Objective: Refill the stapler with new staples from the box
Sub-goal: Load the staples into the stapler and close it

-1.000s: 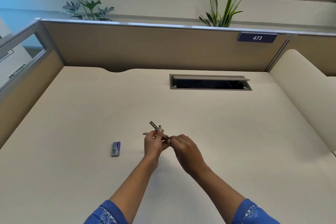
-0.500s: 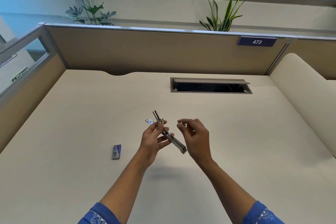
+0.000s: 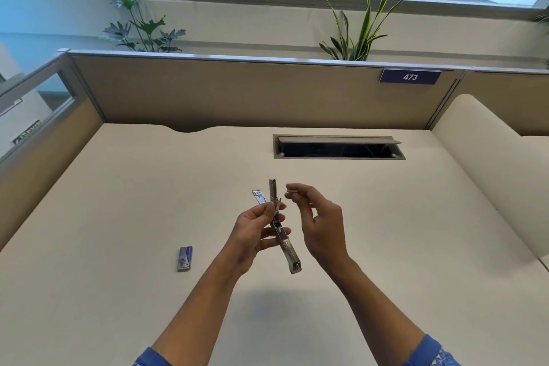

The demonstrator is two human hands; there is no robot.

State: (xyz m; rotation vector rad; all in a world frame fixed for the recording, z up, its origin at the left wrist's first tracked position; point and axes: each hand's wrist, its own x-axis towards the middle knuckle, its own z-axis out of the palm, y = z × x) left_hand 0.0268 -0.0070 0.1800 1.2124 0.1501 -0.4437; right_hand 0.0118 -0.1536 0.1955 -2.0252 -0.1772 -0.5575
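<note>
A small metal stapler [image 3: 287, 247] is held above the desk, swung open, with its long magazine channel pointing down towards me. My left hand [image 3: 256, 230] grips it at the hinge, fingers wrapped around the middle. My right hand [image 3: 319, 221] hovers just right of the stapler without touching it; its thumb and forefinger pinch a small silvery strip of staples [image 3: 292, 189] near the stapler's upper end. The blue staple box [image 3: 184, 258] lies flat on the desk [image 3: 118, 217], to the left of my left forearm.
An open cable slot [image 3: 338, 147] is cut into the desk behind my hands. Beige partition walls enclose the desk at the back and left, with a rounded panel [image 3: 487, 175] on the right. Plants stand behind the partition.
Both hands rose from the desk surface. The stapler unfolded into a long open shape in my left hand, and my right hand drew away from it to the right with its fingertips pinched.
</note>
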